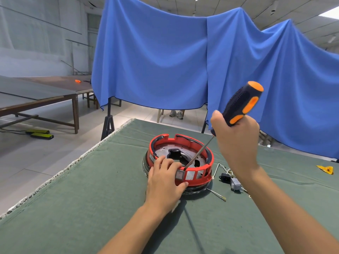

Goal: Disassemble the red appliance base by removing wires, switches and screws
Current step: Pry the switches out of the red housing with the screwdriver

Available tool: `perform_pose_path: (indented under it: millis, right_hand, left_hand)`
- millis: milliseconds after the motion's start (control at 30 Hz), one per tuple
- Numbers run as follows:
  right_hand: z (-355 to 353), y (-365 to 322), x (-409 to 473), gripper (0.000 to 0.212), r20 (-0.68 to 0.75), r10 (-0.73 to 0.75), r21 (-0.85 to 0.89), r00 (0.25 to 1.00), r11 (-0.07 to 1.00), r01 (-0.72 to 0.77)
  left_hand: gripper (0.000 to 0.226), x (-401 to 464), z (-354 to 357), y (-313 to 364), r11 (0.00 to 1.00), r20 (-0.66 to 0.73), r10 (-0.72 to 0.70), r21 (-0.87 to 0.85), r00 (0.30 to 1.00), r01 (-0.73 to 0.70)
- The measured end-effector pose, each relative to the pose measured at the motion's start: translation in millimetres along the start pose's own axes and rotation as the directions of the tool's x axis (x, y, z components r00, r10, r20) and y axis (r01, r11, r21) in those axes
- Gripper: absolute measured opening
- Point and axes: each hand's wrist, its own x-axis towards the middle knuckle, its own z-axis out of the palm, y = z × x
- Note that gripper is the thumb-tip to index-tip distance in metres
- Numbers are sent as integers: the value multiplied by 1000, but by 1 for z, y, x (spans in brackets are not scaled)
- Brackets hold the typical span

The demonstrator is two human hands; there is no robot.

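A round red appliance base (200, 177) sits on the green cloth, open side up, with a grey metal plate and a black part inside. My left hand (165, 184) grips its near rim, fingers curled over the edge beside a grey rocker switch (179, 175). My right hand (236, 143) holds a black-and-orange screwdriver (242, 103), raised and slanted. Its shaft runs down-left and the tip meets the rim just above the switch.
Removed parts lie right of the base: a black socket (224, 176), a grey block (235, 184) and thin wires with ring terminals (218, 196). A yellow scrap (325, 169) lies far right. A blue cloth (165, 61) hangs behind the table; the table's left edge is frayed.
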Motion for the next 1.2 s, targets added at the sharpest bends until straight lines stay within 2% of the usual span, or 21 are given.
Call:
perform_pose_path:
  millis: [300,467,567,600,667,700,767,833,933,1033,1100,1200]
  right_hand:
    - [43,5,45,32,118,197,-176,973,969,-175]
    - [58,21,55,40,101,199,-226,975,959,-172]
    - [73,22,60,36,96,214,-271,972,945,-181]
    - [79,26,56,36,145,203,-372,968,918,-137]
    - [92,42,26,36,360,142,-566,922,819,95]
    - [94,52,5,33,448,120,-581,886,792,187]
    - [88,63,-19,34,495,127,-559,860,804,203]
    - [73,67,-2,42,410,139,-544,901,830,120]
    - [40,51,39,39,190,155,-456,969,888,-53]
    - [20,37,49,41,11,126,-330,992,937,-115]
    - [11,29,42,45,-29,94,-238,995,966,-98]
    - [7,24,31,45,-9,70,-138,997,988,-71]
  left_hand:
    - [51,2,1,-1,1000,-30,11,25,1000,-10]
    - [51,3,4,-3,1000,-32,6,23,999,-5]
    - [52,4,4,-2,1000,-34,8,26,999,-7]
    - [52,4,3,-2,1000,-36,6,24,999,-5]
    - [52,4,2,-3,999,-36,2,37,999,0]
    - [51,5,2,-4,999,-25,7,51,1000,-5]
    - [50,5,2,-6,999,-28,-9,45,1000,11]
    - [50,7,1,-5,998,-30,-20,60,999,22]
    - [52,7,4,-6,997,-19,-22,77,1000,23]
    - [55,7,5,-5,998,-39,-14,65,999,17]
    - [60,5,4,-6,997,-35,-18,68,999,20]
    - [62,5,2,-7,991,-7,-47,125,999,48]
